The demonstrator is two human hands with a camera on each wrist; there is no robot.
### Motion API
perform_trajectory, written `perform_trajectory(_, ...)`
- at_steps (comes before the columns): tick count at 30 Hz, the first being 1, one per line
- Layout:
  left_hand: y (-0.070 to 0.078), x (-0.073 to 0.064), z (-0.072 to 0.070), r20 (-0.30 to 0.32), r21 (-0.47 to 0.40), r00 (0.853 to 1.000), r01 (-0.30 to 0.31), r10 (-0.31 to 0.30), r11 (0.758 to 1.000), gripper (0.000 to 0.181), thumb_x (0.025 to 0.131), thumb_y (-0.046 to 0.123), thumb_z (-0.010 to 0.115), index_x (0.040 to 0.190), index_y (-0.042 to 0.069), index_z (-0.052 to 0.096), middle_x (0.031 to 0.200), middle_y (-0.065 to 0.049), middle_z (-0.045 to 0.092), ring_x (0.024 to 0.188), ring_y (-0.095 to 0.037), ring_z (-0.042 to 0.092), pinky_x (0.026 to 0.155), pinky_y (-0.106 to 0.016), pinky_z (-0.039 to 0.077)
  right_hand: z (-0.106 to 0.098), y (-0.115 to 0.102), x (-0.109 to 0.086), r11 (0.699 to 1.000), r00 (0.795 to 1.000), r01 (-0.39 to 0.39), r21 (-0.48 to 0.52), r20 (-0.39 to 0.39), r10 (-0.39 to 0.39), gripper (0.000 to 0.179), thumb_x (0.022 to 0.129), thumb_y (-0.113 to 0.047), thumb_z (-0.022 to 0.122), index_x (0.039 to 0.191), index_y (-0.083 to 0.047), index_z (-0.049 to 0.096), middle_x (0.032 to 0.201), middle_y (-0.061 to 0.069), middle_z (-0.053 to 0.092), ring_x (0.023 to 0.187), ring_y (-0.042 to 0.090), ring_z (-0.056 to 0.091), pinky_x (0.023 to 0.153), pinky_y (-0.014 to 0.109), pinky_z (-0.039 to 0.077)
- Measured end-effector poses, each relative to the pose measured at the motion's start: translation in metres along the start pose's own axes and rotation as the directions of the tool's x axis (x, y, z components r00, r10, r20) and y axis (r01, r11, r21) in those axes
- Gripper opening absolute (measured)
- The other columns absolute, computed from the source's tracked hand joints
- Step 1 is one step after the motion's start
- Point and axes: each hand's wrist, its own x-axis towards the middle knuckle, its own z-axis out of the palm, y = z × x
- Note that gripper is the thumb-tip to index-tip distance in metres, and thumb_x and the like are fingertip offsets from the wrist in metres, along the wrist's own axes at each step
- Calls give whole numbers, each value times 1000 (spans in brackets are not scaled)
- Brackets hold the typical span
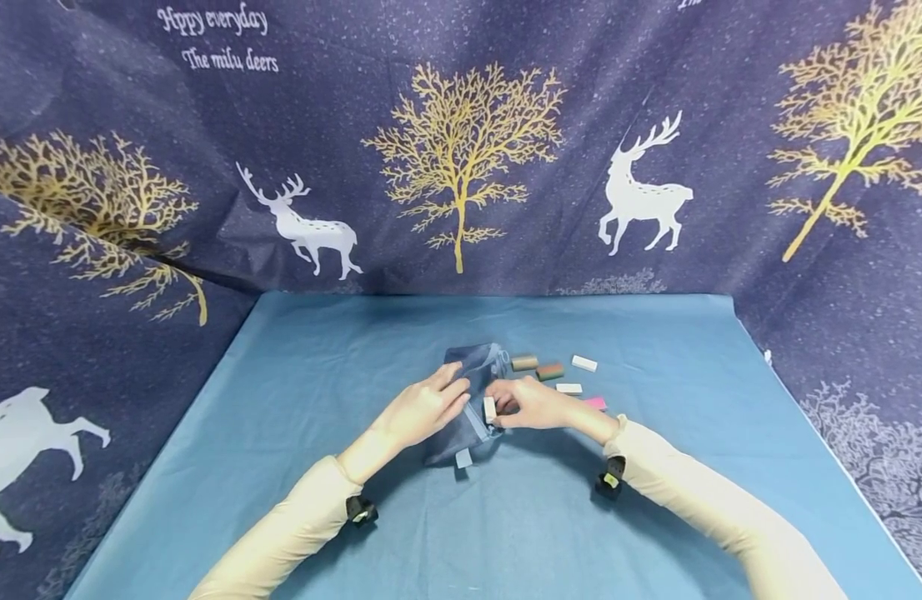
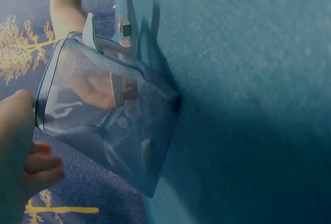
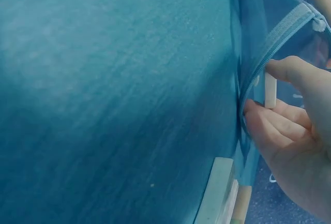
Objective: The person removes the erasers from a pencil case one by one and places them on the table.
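A dark blue mesh zip pouch (image 1: 472,358) stands tilted on the table between both hands, its zipped mouth open toward the right. The left hand (image 1: 425,408) grips the pouch's upper edge; in the left wrist view its thumb lies against the zip rim. A small white block (image 3: 270,90) is pinched between thumb and fingers of the right hand (image 1: 536,404), at the pouch's mouth. Through the mesh (image 2: 139,141) the right fingers show dimly, along with a pale oval shape low in the pouch. What that shape is, I cannot tell.
Right of the pouch lie a tan cylinder-like piece (image 1: 524,362), a brown and green one (image 1: 549,372), two white blocks (image 1: 584,363) and a pink block (image 1: 595,403), partly behind the right wrist. Blue cloth (image 1: 318,358) covers the table; patterned fabric hangs behind.
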Motion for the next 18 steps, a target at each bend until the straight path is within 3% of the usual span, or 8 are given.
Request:
perform_trajectory(3,-1,-3,1,23,-108,997,77,-75,991,19,91,17,52,106,9,61,103,-8,65,78,-17,66,64,-28,54,0,-1,-1,1000,1000,7,-1,-9,-7,40,85,-23,61,120,-5,53,104,5,68,93,12,65,81,21,50)
perform_trajectory(5,-1,-5,1,37,-138,995,95,-91,986,19,92,16,50,108,10,58,97,-2,65,69,-10,63,60,-25,51,-1,-1,-1,1000,1000,8,12,-17,-8,39,85,-22,61,119,-5,54,104,5,68,94,13,65,82,22,51)
perform_trajectory(13,3,-9,1,108,-130,985,146,-132,981,24,93,16,47,115,12,53,86,3,67,56,-3,55,49,-19,45,-2,0,-3,997,998,-3,83,-54,7,38,85,-24,63,116,-4,55,102,2,67,94,12,64,83,24,51)
perform_trajectory(18,3,-8,1,114,-138,985,147,-132,979,24,93,16,48,116,12,52,81,4,66,52,-2,50,47,-18,42,-6,-3,-5,986,996,11,166,-88,4,38,84,-18,64,116,0,54,105,5,65,96,17,64,85,30,51)
